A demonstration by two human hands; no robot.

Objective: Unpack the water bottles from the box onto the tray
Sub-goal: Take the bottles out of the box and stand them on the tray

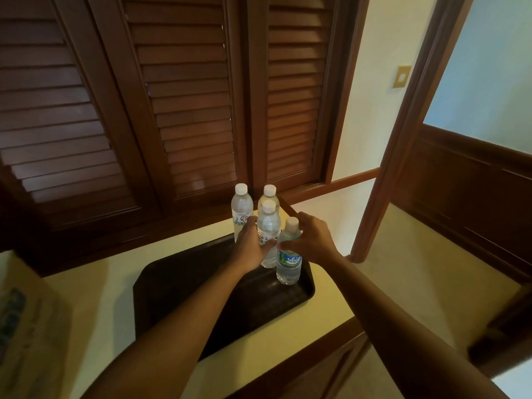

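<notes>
A dark brown tray lies on a cream countertop. Several clear water bottles with white caps stand upright at its far right end. My left hand wraps around the middle bottle. My right hand grips the nearest bottle, which has a blue and green label and rests on the tray. Behind them stand a bottle on the left and another at the back. The cardboard box sits at the far left, only partly in view.
Dark wooden louvred shutters rise right behind the counter. The cream countertop has a wooden front edge at lower right. A wooden door frame stands to the right, with carpeted floor beyond.
</notes>
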